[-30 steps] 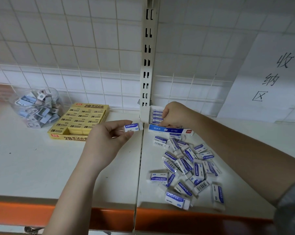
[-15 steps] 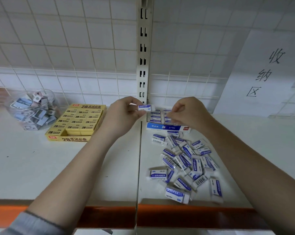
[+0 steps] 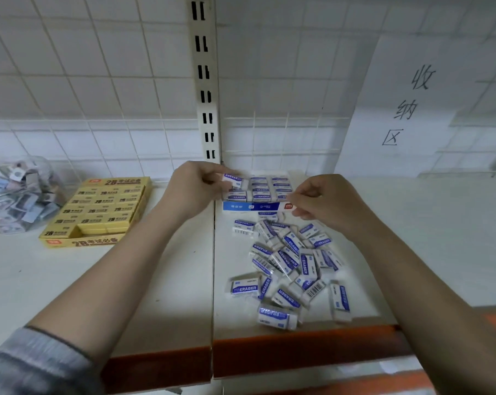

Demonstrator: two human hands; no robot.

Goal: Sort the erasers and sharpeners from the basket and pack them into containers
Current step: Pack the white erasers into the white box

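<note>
My left hand [image 3: 194, 189] pinches a white and blue eraser [image 3: 233, 180] and holds it over the back left corner of the blue and white eraser box [image 3: 252, 206]. Rows of erasers lie inside that box. My right hand [image 3: 325, 203] rests at the box's front right corner with its fingers curled; whether it grips anything I cannot tell. In front of the box a loose pile of erasers [image 3: 289, 266] is spread over the white shelf [image 3: 161, 280].
A yellow box of 2B erasers [image 3: 98, 209] sits at the left. Further left stands a clear jar of sharpeners [image 3: 16, 195]. A slotted upright post [image 3: 204, 81] rises behind the box. The shelf has an orange front edge [image 3: 269, 352].
My left hand has carried its eraser from the left shelf to the right, over the blue box. My right hand has stayed at the box's front right corner.
</note>
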